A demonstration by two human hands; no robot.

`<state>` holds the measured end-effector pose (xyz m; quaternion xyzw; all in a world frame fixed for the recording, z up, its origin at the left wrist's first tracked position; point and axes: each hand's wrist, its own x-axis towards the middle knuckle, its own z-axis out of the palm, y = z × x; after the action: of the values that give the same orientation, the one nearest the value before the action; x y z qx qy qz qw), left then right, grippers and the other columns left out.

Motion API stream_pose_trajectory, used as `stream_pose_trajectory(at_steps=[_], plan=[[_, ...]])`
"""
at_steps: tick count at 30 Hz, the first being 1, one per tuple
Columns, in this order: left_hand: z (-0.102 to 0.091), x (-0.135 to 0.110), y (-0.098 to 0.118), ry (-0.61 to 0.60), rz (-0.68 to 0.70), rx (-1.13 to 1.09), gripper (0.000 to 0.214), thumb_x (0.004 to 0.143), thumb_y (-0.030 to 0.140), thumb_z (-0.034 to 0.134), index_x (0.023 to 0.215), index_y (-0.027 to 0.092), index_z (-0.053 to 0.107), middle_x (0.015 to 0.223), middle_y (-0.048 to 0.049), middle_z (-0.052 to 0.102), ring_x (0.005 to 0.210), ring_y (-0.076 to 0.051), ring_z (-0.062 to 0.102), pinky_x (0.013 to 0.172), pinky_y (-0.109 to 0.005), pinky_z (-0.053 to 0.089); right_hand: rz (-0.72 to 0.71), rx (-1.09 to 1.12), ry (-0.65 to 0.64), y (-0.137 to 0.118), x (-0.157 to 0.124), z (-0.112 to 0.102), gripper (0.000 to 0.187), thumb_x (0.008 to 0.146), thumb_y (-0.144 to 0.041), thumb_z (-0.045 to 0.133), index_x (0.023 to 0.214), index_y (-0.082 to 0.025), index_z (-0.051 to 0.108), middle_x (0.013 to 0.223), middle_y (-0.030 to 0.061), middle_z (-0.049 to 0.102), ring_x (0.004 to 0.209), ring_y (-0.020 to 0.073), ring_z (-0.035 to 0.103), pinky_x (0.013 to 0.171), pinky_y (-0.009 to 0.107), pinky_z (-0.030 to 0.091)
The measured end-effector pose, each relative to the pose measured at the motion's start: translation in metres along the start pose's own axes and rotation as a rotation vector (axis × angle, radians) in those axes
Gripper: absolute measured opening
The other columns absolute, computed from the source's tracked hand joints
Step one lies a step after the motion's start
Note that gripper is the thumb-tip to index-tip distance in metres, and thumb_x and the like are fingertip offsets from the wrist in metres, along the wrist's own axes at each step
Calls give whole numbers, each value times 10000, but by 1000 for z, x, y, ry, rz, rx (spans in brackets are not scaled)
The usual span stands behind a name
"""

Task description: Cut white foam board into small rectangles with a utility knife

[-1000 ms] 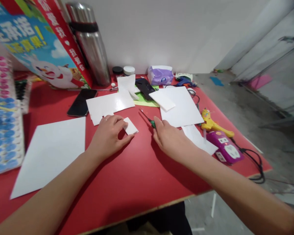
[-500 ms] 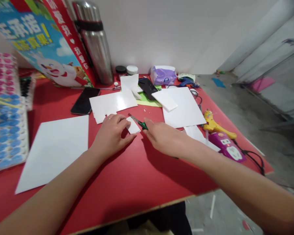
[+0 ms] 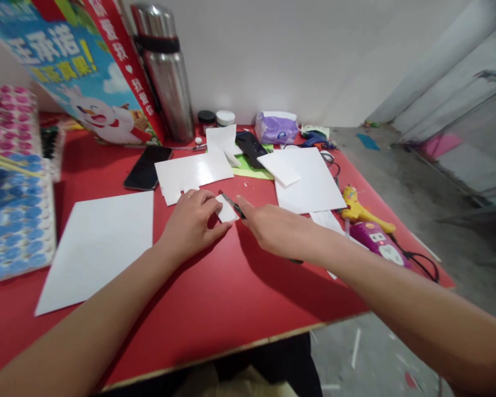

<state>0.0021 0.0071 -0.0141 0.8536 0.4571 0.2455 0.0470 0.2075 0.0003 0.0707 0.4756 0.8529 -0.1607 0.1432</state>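
My left hand rests on the red table, its fingers pressed on a small white foam square. My right hand grips a slim green-handled craft knife, whose blade lies across the square's upper right edge. Both hands meet at the table's middle. Just beyond the square lies a notched white board. A large white sheet lies to the left of my left forearm.
A black phone, a steel flask, a colourful box, two small jars and a purple tissue pack stand at the back. On the right are a white board, a yellow glue gun and a purple power strip.
My right hand carried the knife leftward from the table's middle right onto the small white square. My left hand stayed on the square.
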Motion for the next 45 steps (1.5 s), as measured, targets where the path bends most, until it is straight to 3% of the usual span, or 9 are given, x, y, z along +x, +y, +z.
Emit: stream_pose_trajectory(at_steps=[11,20,24,29,33,36,39,42,45], plan=[[3,0,-2,23,-23,-34,289,907,483,660,923,195,658,1050,-135,662,1018,-320,603,917,-489,463,62,21,-67,-7,-24,-8,699,939,-83,414,1629,-85,299,966,171,769,701,232,683,636,304,428],[2,1,-3,15,-2,-1,295,901,475,668,895,180,653,1051,-147,669,995,-325,598,911,-493,466,67,-14,-83,-8,-55,4,653,1020,-167,407,1649,-86,252,725,88,716,561,196,626,591,292,367],[0,1,-1,15,-6,-16,296,908,484,657,893,188,646,1053,-150,675,1001,-324,594,914,-499,464,74,-29,-83,-9,-67,18,681,970,-103,408,1633,-49,262,779,118,731,646,229,674,569,306,337],[1,1,-2,23,-11,-39,280,895,485,672,888,208,632,1045,-129,681,1020,-318,598,926,-495,465,126,-30,-139,-13,-83,32,856,829,11,462,1641,-51,199,964,158,762,815,262,729,598,310,362],[2,0,-4,48,-3,-86,278,877,458,692,984,206,637,1084,-122,695,1047,-319,615,952,-502,471,218,17,-53,-12,-93,23,672,1013,-159,396,1654,-135,196,982,138,763,797,252,730,574,292,364],[-2,-2,-1,108,-47,-211,445,849,465,743,1177,192,616,1167,-124,693,1091,-319,626,976,-504,494,354,-72,89,-3,-78,13,656,1054,-231,365,1662,-130,142,1025,160,748,811,274,728,569,296,377],[-8,-5,2,197,-122,-427,538,833,435,790,1284,230,580,1262,-92,657,1146,-291,639,1028,-483,519,424,-170,196,10,-46,13,673,1025,-168,364,1653,-82,136,1085,215,719,882,300,735,633,319,445],[-12,-9,3,281,-124,-667,575,820,346,821,1327,266,560,1344,-77,615,1244,-278,618,1122,-485,499,440,-199,223,19,-16,20,664,983,-99,383,1624,-56,216,1103,245,703,948,313,733,689,336,489],[-13,-11,5,357,-130,-794,574,831,314,817,1337,264,551,1329,-100,612,1251,-264,625,1124,-488,520,442,-183,301,17,-1,16,586,1019,-212,439,1572,-52,329,1101,243,710,970,330,724,723,356,509]])
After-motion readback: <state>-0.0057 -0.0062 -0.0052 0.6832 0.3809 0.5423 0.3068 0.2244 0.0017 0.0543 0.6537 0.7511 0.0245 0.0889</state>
